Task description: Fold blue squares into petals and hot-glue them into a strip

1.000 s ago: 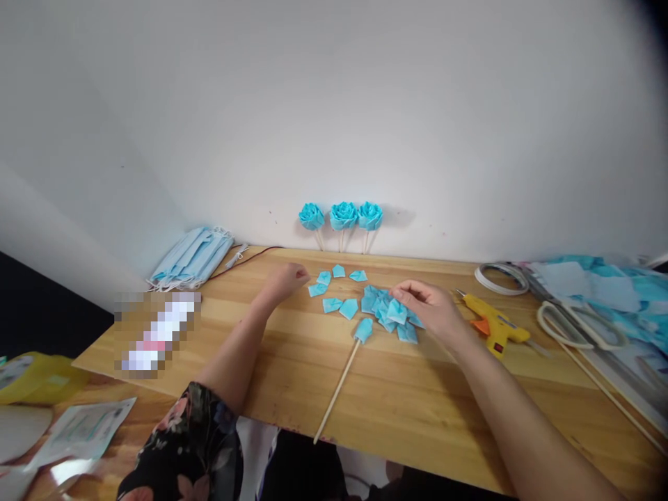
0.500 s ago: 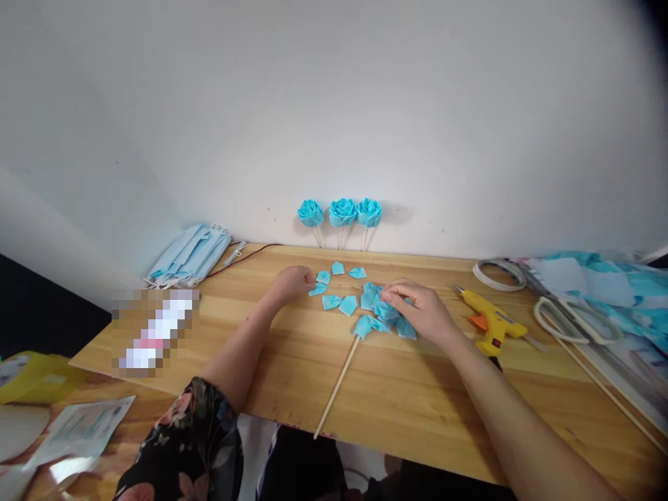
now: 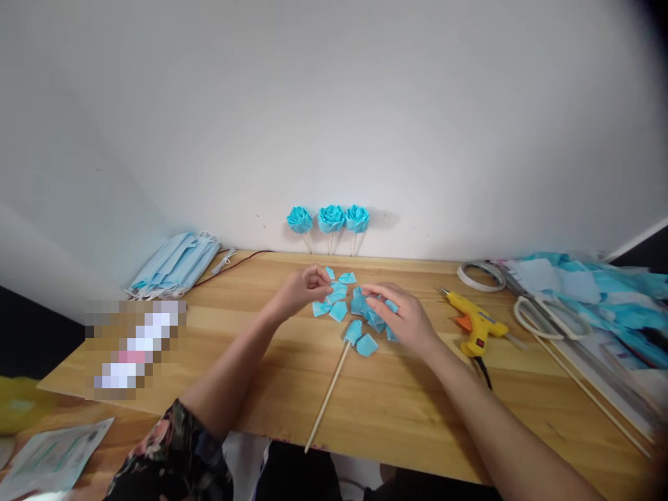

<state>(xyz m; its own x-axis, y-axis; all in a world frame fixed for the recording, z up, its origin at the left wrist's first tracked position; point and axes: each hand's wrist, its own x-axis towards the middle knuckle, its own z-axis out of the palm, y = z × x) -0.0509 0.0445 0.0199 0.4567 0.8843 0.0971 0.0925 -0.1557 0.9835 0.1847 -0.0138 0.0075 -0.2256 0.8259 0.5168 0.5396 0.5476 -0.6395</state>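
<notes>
Blue folded petals (image 3: 338, 311) lay on the worktop (image 3: 407, 417), probably light and soft, best pinched by an edge; left hand (image 3: 307, 287) narrowed beside one, hold indeterminable; right hand (image 3: 406, 316) slightly parted.

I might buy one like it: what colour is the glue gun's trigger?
The trigger is orange, on a yellow glue gun; the head view shows it.

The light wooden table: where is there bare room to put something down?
Free: left, between the stack of pale blue masks and the left forearm; front, between the thin wooden stick and the right forearm. Crowded: centre, with the left hand, the right hand and folded blue pieces; right end, with the yellow glue gun and blue and white sheets.
</notes>
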